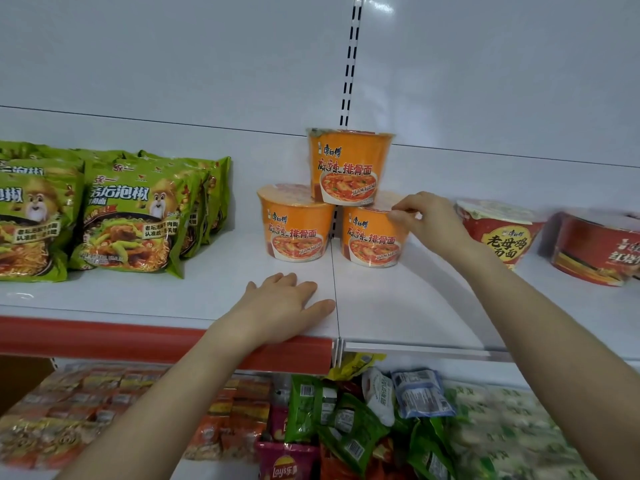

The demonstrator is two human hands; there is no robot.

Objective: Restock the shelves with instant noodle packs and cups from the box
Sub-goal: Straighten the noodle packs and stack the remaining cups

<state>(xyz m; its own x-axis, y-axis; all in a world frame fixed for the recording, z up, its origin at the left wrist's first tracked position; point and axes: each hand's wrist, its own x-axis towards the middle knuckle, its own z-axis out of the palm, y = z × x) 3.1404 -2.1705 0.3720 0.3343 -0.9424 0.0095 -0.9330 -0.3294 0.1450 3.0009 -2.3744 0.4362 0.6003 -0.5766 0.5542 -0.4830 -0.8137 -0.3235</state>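
the right hand (pixel 426 220) reaches in from the right and pinches the top rim of the lower right cup (pixel 372 235), thumb and curled fingertips on the lid edge. the hold looks meant for nudging or squaring the cup, not lifting it, since the cup stands flat on the shelf (pixel 207 289) with its label facing out. the hand sits on the cup's upper right side, so the cup lies just left of and below the fingers.

that cup and the lower left cup (pixel 296 226) stand side by side with a narrow gap. the top cup (pixel 348 164) rests across both lids, making a small pyramid. a careless push on the bottom cup could probably tip the top one, which may explain the light grip at the rim.

the left hand (pixel 284 303) lies flat and spread on the bare front of the shelf, holding nothing. it looks like a brace while the other arm reaches.

further left, green noodle packs (pixel 128 209) stand in rows facing forward. to the right of the pyramid sit two red bowls (pixel 498 233), a little blurred. below, snack bags (pixel 346 420) fill the lower shelf. the box is not in view.
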